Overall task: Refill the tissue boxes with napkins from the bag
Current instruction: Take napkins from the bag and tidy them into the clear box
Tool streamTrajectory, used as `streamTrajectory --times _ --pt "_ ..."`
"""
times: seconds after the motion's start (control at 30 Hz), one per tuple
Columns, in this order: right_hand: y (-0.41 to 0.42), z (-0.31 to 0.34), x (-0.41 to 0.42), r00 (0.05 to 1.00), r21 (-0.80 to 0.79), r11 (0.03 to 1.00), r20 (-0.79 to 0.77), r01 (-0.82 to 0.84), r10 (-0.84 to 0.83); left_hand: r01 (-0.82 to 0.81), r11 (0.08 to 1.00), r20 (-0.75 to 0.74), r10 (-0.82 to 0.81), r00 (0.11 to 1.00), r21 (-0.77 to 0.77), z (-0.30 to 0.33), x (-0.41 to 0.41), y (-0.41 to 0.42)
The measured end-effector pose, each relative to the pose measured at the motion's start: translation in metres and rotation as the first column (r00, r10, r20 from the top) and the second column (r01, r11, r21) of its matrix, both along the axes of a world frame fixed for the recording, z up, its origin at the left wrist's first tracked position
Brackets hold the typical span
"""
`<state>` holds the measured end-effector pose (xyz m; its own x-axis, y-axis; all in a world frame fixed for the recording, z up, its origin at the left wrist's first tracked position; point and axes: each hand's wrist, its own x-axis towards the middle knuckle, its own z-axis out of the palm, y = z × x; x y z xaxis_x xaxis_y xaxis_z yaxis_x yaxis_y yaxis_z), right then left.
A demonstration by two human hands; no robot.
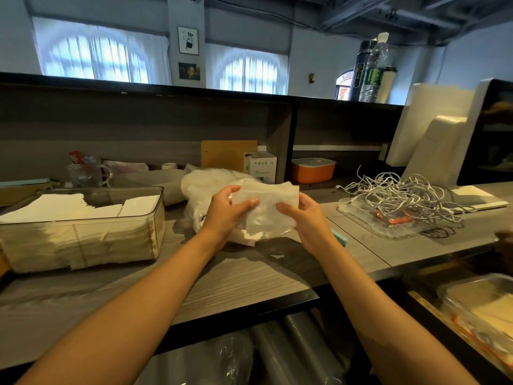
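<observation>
Gripping a napkin stack (266,201) by its left and right ends, left hand (226,211) and right hand (301,218) both pinching. Lying well left of the stack: the box (111,240), nearer the left hand, long axis left-right

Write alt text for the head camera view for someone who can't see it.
Both hands, left hand and right hand, hold a stack of napkins above a plastic bag on the counter. A clear tissue box, partly filled, sits to the left.

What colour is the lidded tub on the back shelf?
Orange tub with a pale cream lid, seen in the head view.
</observation>
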<state>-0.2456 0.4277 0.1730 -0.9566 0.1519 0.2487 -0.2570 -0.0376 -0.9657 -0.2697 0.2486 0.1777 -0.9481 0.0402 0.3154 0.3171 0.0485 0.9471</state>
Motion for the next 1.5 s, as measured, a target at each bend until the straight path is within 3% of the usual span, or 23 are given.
streamTrajectory --times 0.1,0.2,0.37,0.6,0.77,0.87,1.0,1.13,1.37,1.5 --pt "0.001 -0.003 0.006 0.998 0.083 0.996 0.055 0.028 -0.033 -0.076 0.968 -0.12 0.048 0.992 -0.239 -0.002 0.008 0.004" --pt "0.006 -0.01 0.016 0.993 0.149 0.986 0.078 0.078 -0.091 -0.059 0.951 -0.139 0.017 0.99 -0.303 -0.009 0.01 0.014" --pt "-0.003 -0.008 0.022 0.983 0.167 0.975 0.091 0.145 -0.162 -0.057 0.964 -0.069 0.041 0.997 -0.258 -0.012 0.026 0.042" --pt "-0.004 -0.008 0.014 0.905 0.177 0.892 0.024 0.415 -0.425 -0.209 0.969 -0.107 0.196 0.975 -0.134 -0.011 0.029 0.065" --pt "0.004 -0.01 0.014 0.872 0.136 0.865 0.01 0.483 -0.489 -0.282 0.959 -0.041 0.281 0.959 -0.04 -0.012 0.029 0.084" --pt "0.005 -0.011 0.012 0.876 0.113 0.872 0.026 0.476 -0.481 -0.311 0.95 -0.025 0.31 0.95 -0.027 -0.015 0.026 0.078" --pt "0.002 -0.009 0.015 0.908 0.17 0.894 -0.019 0.415 -0.418 -0.235 0.972 -0.012 0.235 0.972 0.032 -0.016 0.032 0.069" --pt "0.005 -0.008 0.018 0.904 0.083 0.901 -0.019 0.426 -0.426 -0.261 0.964 -0.037 0.262 0.964 0.043 -0.014 0.037 0.065" --pt "0.005 -0.013 0.018 0.888 0.111 0.885 0.027 0.453 -0.458 -0.377 0.924 -0.002 0.378 0.926 -0.064 -0.012 0.046 0.066" --pt "0.002 -0.012 0.017 0.924 0.15 0.915 0.022 0.375 -0.382 -0.257 0.966 -0.066 0.254 0.965 -0.039 -0.012 0.047 0.07"
